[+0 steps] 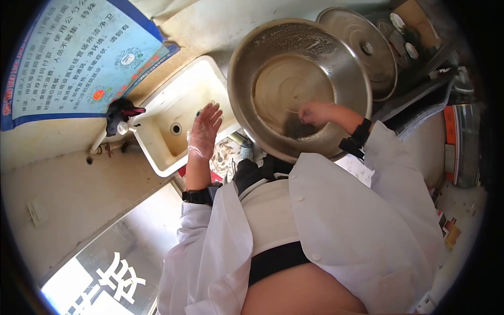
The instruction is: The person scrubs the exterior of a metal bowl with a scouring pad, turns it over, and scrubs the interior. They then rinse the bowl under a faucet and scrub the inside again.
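A large round metal basin (352,68) holds a shallow layer of brownish, cloudy liquid. My right hand (315,113) is over the basin's lower right part, its fingers bent together above a dark patch (300,127) in the liquid; what they hold, if anything, is too small to tell. With fingers spread, my left hand (205,131) is raised over the right side of a white sink (157,123), wet with suds and holding nothing. The sink's drain shows left of that hand.
Behind the basin leans a round metal lid (362,47). A tap (126,127) with a dark cloth (116,114) is at the sink's left. A blue poster (79,63) hangs on the wall. Dark trays (420,107) and a metal canister (466,144) stand at the right.
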Tool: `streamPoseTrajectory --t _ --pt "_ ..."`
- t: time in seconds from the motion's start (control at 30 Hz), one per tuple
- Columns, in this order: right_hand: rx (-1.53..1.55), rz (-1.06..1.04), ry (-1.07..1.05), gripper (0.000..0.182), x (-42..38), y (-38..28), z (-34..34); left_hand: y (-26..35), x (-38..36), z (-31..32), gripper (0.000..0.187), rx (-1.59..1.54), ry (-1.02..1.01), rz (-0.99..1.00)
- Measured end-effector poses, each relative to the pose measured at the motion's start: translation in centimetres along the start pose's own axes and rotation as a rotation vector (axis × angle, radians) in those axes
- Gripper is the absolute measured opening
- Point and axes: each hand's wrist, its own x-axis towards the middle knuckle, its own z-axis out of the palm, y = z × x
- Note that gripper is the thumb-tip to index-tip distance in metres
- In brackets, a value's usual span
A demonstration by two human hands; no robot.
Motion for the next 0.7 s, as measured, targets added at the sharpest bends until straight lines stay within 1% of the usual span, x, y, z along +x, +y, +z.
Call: streamPoseTrajectory --t 0.03,0.07,0.1,0.13,0.17,0.2,0.23,0.27,0.33,0.37,0.4,0.43,0.47,0.53,0.57,0.6,0.63,0.67,0.7 --pt "0.361 0.084 0.111 0.014 -1.4 -1.1 -0.8 0.7 -0.2 1.6 0.054 0.003 -0.019 0.003" --pt "0.359 0.085 0.133 0.014 -2.8 -2.6 -1.6 1.5 -0.4 3.3 0.054 0.048 -0.098 0.009" --pt "0.497 0.038 0.221 0.015 -3.8 -4.5 -2.3 2.2 -0.6 5.0 0.054 0.092 -0.176 0.016" --pt "0.632 -0.017 0.309 0.015 -4.6 -6.2 -3.0 2.7 -0.7 6.7 0.054 0.098 -0.197 0.023" --pt "0.625 -0.027 0.328 0.015 -5.1 -7.6 -3.2 3.0 -0.7 8.5 0.055 0.15 -0.266 0.009" --pt "0.729 -0.081 0.363 0.016 -5.6 -9.0 -3.3 3.2 -0.9 10.3 0.055 0.203 -0.331 -0.005" --pt "0.832 -0.139 0.393 0.017 -5.8 -10.2 -3.2 3.3 -1.2 12.2 0.058 0.251 -0.32 -0.006" --pt "0.826 -0.154 0.402 0.017 -5.9 -11.1 -3.0 3.0 -1.1 13.3 0.063 0.301 -0.313 -0.002" --pt "0.888 -0.257 0.402 0.018 -6.0 -12.8 -2.4 2.8 -1.2 15.2 0.066 0.265 -0.377 0.002" --pt "0.919 -0.287 0.401 0.019 -6.1 -13.6 -2.0 2.5 -1.3 15.6 0.066 0.272 -0.376 0.013" --pt "0.914 -0.297 0.396 0.019 -6.0 -14.2 -1.7 2.1 -1.2 15.7 0.067 0.17 -0.42 0.02" --pt "0.985 -0.309 0.418 0.019 -5.9 -14.7 -1.3 1.9 -1.3 15.8 0.068 0.064 -0.46 0.024" --pt "1.056 -0.315 0.436 0.019 -5.9 -15.0 -0.9 1.9 -1.5 15.8 0.068 0.062 -0.45 0.032" --pt "1.056 -0.354 0.434 0.02 -5.2 -14.9 -0.1 1.9 -2.0 15.6 0.058 -0.016 -0.445 0.069" --pt "1.062 -0.394 0.446 0.02 -4.7 -15.1 0.4 1.7 -2.2 15.2 0.058 -0.019 -0.43 0.079" --pt "1.059 -0.4 0.419 0.02 -4.3 -15.5 0.8 1.7 -2.4 14.4 0.052 0.075 -0.39 0.133" --pt "1.192 -0.337 0.424 0.021 -4.1 -15.8 1.2 2.0 -2.5 13.3 0.045 0.176 -0.341 0.188" --pt "1.323 -0.271 0.421 0.023 -3.6 -16.1 1.6 2.2 -2.4 12.1 0.037 0.384 -0.326 0.274" --pt "1.345 -0.356 0.295 0.031 -2.8 -16.3 1.5 3.3 -3.3 9.9 0.037 0.397 -0.286 0.293"
